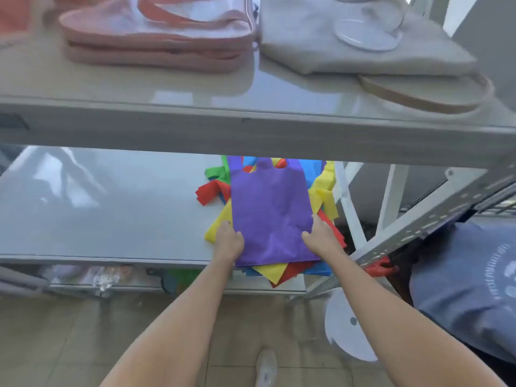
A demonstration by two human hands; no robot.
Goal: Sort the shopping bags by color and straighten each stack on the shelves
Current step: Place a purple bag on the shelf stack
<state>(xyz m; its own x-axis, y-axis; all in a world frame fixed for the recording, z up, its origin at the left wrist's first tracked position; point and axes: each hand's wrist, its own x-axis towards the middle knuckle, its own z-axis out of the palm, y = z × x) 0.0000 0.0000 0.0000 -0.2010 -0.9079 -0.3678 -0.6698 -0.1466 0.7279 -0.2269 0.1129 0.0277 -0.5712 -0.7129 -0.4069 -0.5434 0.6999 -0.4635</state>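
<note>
Left hand (229, 241) grips the lower left edge of the purple bag (270, 213), thumb on top and fingers curled under the fabric. Right hand (321, 236) pinches the lower right edge in the same manner. This bag lies flat, handles pointing away, on top of a disordered pile of coloured bags (216, 227) in red, green, yellow and blue. The pile sits at the right end of the lower shelf (111, 213), a glossy grey surface, and overhangs its front edge. On the upper shelf (167, 88), clear bags with pink trim (156, 32) are stacked at left and a beige tote (349, 51) lies at right. Beige floor tiles (55, 344) run below. A person in a grey-blue shirt (460, 289) is at far right.
</note>
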